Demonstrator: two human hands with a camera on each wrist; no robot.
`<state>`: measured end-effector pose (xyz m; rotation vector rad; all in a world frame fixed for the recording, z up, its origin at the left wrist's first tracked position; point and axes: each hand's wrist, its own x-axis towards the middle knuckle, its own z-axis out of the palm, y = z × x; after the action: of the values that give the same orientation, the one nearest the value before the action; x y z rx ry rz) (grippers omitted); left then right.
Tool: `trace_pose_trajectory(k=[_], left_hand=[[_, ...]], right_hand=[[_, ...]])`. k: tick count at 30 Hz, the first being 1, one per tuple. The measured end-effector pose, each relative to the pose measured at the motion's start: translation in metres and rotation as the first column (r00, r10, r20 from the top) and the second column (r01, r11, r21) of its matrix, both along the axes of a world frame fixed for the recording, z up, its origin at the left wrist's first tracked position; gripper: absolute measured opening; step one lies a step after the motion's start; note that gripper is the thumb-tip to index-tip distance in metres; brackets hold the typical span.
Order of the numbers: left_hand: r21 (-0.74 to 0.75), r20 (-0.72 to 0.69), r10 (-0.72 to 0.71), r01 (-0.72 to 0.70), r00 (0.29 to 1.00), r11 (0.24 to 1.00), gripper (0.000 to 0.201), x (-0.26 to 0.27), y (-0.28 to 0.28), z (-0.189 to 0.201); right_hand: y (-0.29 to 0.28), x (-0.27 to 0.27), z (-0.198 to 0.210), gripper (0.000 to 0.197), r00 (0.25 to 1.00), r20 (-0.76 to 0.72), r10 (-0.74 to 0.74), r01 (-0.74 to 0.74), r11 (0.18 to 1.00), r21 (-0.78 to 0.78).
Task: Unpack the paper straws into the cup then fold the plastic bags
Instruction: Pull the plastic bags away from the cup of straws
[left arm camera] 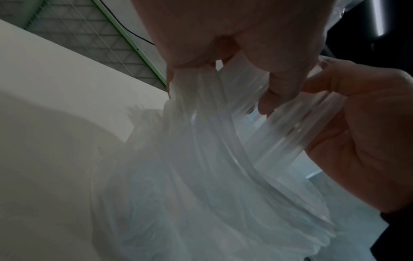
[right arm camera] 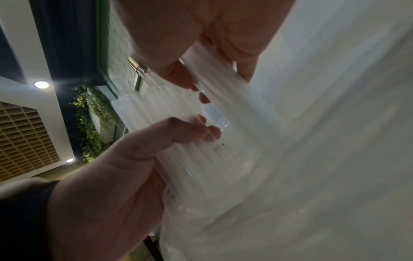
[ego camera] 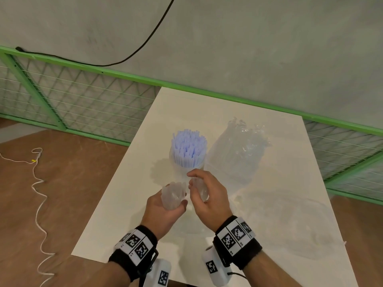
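A clear cup (ego camera: pixel 187 166) stands mid-table, packed with upright pale blue-white paper straws (ego camera: pixel 188 146). Just in front of it my left hand (ego camera: pixel 172 206) grips a bundle of white straws (ego camera: pixel 173 193) still partly wrapped in a clear plastic bag (left arm camera: pixel 201 176). My right hand (ego camera: pixel 192 181) pinches the loose plastic of that bag (ego camera: pixel 200 189) beside the bundle. In the right wrist view my right hand (right arm camera: pixel 212 79) holds the wrapping above the straw bundle (right arm camera: pixel 201 159), and my left hand (right arm camera: pixel 123 167) is curled round the bundle. The left wrist view has my left hand (left arm camera: pixel 223 74) clutching plastic, with my right hand (left arm camera: pixel 357 123) opposite.
A clear bag of more straws (ego camera: pixel 238 150) lies right of the cup. A flattened empty plastic bag (ego camera: pixel 290 216) lies at the near right of the white table (ego camera: pixel 124 204). A green mesh fence (ego camera: pixel 83 100) runs behind, and a white cord (ego camera: pixel 39 195) trails on the floor to the left.
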<state>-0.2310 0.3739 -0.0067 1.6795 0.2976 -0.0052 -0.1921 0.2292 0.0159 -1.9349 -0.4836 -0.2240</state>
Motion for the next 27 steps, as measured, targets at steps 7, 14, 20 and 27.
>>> trace_pose_trajectory(k=[7,14,20,27], left_hand=[[-0.010,0.012,0.031,-0.031,0.999,0.999,0.013,0.001,-0.002,0.003],[-0.074,0.074,0.076,-0.071,0.994,0.995,0.015,0.008,-0.006,0.008],[-0.110,0.064,0.081,-0.074,0.995,0.991,0.018,0.014,-0.012,0.004],[-0.068,-0.032,0.132,-0.134,0.991,0.989,0.017,0.021,-0.015,-0.002]], right_hand=[[-0.005,0.002,0.000,0.017,0.999,0.026,-0.037,0.037,0.999,-0.008],[-0.022,0.000,0.015,0.039,0.988,-0.155,0.018,-0.007,0.997,0.072],[-0.032,0.003,0.019,0.021,0.986,-0.167,-0.012,0.028,0.995,0.096],[-0.054,0.031,0.111,0.024,0.996,0.053,-0.077,0.052,0.931,0.362]])
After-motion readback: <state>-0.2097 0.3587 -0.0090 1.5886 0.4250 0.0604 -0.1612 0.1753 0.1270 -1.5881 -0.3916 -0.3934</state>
